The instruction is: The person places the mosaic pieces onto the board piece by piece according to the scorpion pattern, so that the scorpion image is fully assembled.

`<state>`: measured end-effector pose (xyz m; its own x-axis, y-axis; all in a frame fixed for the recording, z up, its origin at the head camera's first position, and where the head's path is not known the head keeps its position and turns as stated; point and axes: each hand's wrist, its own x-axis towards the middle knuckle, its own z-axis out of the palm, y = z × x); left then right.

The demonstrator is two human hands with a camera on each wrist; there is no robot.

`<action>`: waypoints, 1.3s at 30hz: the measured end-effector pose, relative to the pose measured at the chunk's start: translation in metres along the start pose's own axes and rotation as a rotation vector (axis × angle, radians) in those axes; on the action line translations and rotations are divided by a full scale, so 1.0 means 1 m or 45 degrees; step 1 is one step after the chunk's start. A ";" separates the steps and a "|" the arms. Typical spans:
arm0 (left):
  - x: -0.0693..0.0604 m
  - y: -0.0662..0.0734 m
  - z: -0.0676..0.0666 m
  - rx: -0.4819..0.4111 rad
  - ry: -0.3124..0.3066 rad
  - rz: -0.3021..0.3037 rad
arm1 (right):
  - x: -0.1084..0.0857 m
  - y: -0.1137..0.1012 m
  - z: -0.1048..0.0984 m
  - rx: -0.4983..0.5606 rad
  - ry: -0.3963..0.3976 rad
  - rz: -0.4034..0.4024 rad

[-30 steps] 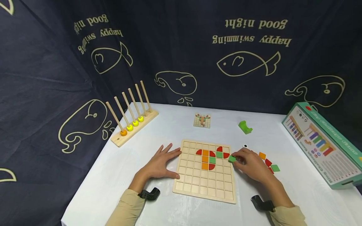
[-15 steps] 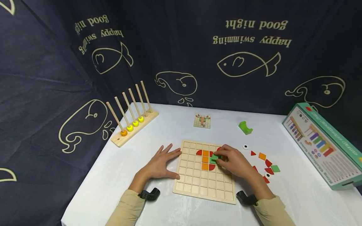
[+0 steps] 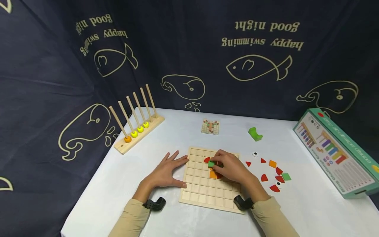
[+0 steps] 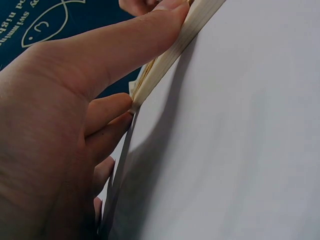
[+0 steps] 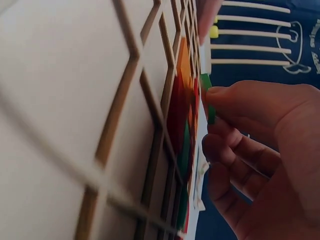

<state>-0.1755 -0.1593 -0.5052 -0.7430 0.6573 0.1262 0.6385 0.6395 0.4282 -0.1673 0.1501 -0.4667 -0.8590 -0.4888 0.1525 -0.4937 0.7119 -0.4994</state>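
The wooden grid board lies flat on the white table. My right hand pinches a green square tile over the board's upper middle. In the right wrist view that green tile is held between thumb and finger, just off the grid. A red quarter-circle tile and an orange square tile sit in cells; my right hand hides most other placed tiles. My left hand is spread with straight fingers at the board's left edge. Its thumb touches that edge in the left wrist view.
Right of the board lie loose red pieces, an orange square, a green square and white eye discs. A pattern card, a green arched block, a peg rack and a game box stand farther out.
My right hand has carried the green tile leftward, from the board's right edge to above its upper middle. Loose pieces on the right have come into view. My left hand stays in place.
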 end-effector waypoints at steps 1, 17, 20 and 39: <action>0.000 0.000 0.000 0.000 -0.003 0.002 | 0.001 -0.002 0.001 -0.003 -0.007 0.000; -0.001 -0.001 -0.001 0.020 -0.016 -0.015 | 0.013 -0.016 0.012 -0.091 -0.079 -0.054; -0.001 -0.001 -0.001 0.009 -0.021 -0.015 | 0.013 -0.016 0.012 -0.105 -0.077 -0.044; -0.001 -0.002 0.000 -0.002 0.001 -0.001 | -0.024 0.005 -0.014 -0.086 0.046 0.118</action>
<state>-0.1756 -0.1614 -0.5063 -0.7435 0.6566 0.1266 0.6378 0.6393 0.4296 -0.1511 0.1720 -0.4605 -0.9050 -0.4017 0.1398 -0.4191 0.7861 -0.4543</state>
